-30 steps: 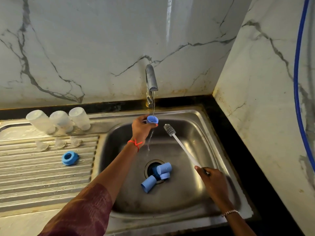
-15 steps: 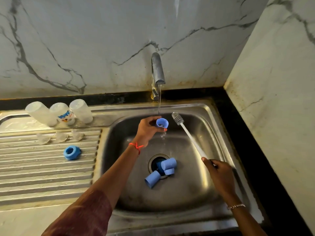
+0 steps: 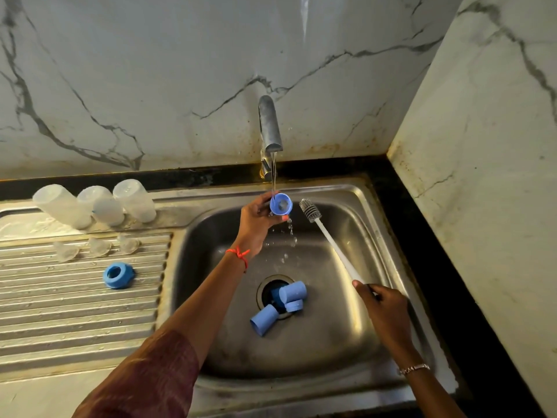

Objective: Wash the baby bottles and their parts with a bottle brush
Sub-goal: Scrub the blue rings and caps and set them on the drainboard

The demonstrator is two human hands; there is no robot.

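Note:
My left hand (image 3: 256, 223) grips a small blue cap (image 3: 281, 204) under the running tap (image 3: 269, 128), and water spills out of the cap. In my right hand (image 3: 384, 306) is the white handle of a bottle brush (image 3: 327, 236), whose bristle head points up just right of the cap without touching it. Several blue caps (image 3: 281, 303) lie over the drain in the sink (image 3: 325, 342). Three clear bottles (image 3: 96, 203) stand upside down on the drainboard, with three clear nipples (image 3: 96, 247) and a blue ring (image 3: 117, 276) in front of them.
A ribbed steel drainboard (image 3: 75, 312) lies left of the basin. Marble walls close in behind and on the right, above a black counter edge (image 3: 428, 236).
The cap in my left hand has tilted under the stream so its opening faces me and water spills out. The brush has stayed beside it.

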